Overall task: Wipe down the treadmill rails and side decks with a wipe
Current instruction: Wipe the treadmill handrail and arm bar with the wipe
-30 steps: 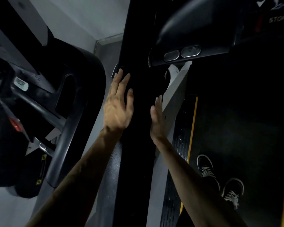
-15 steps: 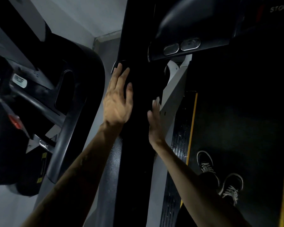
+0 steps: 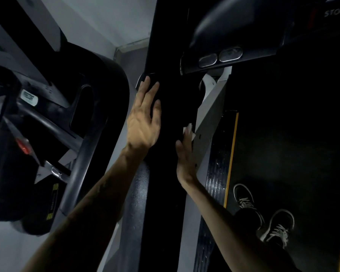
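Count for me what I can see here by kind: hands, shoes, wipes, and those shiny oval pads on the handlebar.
Hands: 2, left hand and right hand
Shoes: 2
Wipes: 1, white wipe at the right fingertips
Oval pads: 2
Total: 7

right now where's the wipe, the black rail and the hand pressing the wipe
wipe (image 3: 188,130), head view, white corner showing past the fingertips
black rail (image 3: 165,193), head view, its broad dark face between the arms
right hand (image 3: 185,156), head view, edge of the palm

Gym: treadmill belt (image 3: 283,154) w/ neighbouring cardio machine (image 3: 71,118) alongside.
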Tool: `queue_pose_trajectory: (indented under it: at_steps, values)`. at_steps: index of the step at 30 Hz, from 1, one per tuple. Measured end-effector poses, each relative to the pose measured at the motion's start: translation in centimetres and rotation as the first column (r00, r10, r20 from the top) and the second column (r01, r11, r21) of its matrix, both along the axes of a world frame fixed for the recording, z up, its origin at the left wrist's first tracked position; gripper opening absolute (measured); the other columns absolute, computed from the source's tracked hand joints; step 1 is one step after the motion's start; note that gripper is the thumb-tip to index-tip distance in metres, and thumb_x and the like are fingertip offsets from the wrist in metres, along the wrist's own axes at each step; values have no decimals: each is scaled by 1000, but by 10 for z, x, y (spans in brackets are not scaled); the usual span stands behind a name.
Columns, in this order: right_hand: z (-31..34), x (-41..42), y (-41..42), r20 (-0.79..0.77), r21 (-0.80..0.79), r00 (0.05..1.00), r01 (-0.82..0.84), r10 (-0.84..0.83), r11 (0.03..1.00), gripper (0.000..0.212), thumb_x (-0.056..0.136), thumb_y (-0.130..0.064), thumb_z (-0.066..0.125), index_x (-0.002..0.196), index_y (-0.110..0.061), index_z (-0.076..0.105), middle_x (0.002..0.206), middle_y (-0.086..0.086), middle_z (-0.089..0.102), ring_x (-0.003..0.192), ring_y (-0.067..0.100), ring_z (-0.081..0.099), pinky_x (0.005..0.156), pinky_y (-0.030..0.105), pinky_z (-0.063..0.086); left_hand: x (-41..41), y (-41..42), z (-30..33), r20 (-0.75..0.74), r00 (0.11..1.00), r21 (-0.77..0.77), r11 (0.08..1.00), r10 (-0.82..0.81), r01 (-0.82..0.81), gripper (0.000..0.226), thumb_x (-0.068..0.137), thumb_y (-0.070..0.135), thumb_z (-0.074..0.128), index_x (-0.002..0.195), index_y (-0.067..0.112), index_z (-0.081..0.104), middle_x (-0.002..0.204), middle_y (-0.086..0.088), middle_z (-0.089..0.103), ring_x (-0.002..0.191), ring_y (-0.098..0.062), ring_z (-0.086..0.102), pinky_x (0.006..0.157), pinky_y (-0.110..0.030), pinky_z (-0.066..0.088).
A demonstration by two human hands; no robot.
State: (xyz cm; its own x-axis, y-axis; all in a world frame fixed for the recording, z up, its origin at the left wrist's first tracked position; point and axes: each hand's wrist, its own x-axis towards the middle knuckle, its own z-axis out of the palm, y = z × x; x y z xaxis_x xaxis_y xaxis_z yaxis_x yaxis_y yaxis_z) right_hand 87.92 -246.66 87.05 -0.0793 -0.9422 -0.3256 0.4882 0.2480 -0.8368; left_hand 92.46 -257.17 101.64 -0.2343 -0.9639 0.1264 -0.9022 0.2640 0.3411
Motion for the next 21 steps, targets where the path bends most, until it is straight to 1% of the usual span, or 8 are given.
queue_pose_trajectory:
  at_steps: [2, 3, 6, 9, 11, 14, 18, 21]
  values:
    - [-1, -10, -16, -111, -4, 993, -35, 34, 999, 63, 103, -63, 29, 157, -37, 12, 169, -15, 1, 154, -6, 1, 129, 32, 5, 0, 0, -1, 3, 1000, -14, 1000, -4, 4, 45, 110, 26, 40, 153, 15, 47, 167, -1, 30, 155, -14, 24, 122, -30, 33]
    - [-4, -15, -24, -129, -10, 991, -26, 24, 1000, 66, 101, -70, 26, 157, -37, 12, 170, -13, 1, 155, -4, 1, 129, 33, 5, 1, 0, -2, 5, 1000, -21, 1000, -8, 8, 45, 110, 26, 41, 153, 15, 47, 167, -1, 31, 155, -14, 25, 122, -31, 33]
    - [-16, -16, -35, -70, 3, 995, 73, -73, 997, 103, 89, -87, 31, 161, -18, 9, 173, 3, 0, 159, 15, -1, 130, 37, 1, 2, -1, -3, -10, 1000, -24, 1000, -13, 13, 44, 110, 26, 41, 153, 14, 47, 167, -2, 32, 154, -15, 28, 120, -37, 39]
    - [-10, -7, -14, -3, 107, 999, 40, -40, 993, 122, 75, -98, 34, 164, -20, 8, 173, -4, 0, 158, 8, -3, 129, 35, -1, 2, -1, -3, -13, 1000, -21, 1000, -23, 23, 45, 110, 27, 41, 153, 15, 47, 167, -1, 31, 153, -16, 31, 118, -38, 40]
    - [-2, 0, 5, -31, 42, 999, 30, -28, 999, 112, 82, -93, 33, 165, -23, 7, 173, -7, -3, 155, 0, -6, 127, 28, -3, 2, -1, -3, 0, 1000, -23, 1000, -15, 15, 45, 110, 28, 40, 153, 16, 46, 167, 0, 31, 154, -15, 30, 119, -35, 39]
    - [16, 5, 5, -119, -54, 993, 19, -25, 998, 82, 99, -68, 31, 164, -24, 7, 172, -8, -6, 156, 1, -9, 126, 23, -5, 2, -1, -2, -1, 1000, -3, 1000, -15, 15, 47, 110, 30, 38, 155, 18, 44, 168, 2, 29, 154, -14, 28, 119, -33, 39]
    - [18, -8, -30, -256, -123, 964, 49, -79, 991, 70, 105, -50, 26, 164, -17, 10, 172, -1, -4, 158, 8, -8, 128, 29, -5, 4, 2, -3, 2, 1000, -1, 1000, -30, 30, 47, 111, 30, 36, 156, 17, 42, 168, 1, 28, 156, -16, 25, 119, -33, 37]
    - [-2, -13, -33, -221, -97, 973, 48, -68, 994, 65, 107, -41, 27, 163, -14, 9, 172, 1, -4, 159, 12, -6, 130, 36, -4, 9, 9, -7, -22, 999, 7, 999, -45, 45, 46, 112, 26, 38, 156, 14, 41, 169, -1, 28, 157, -19, 21, 124, -43, 32]
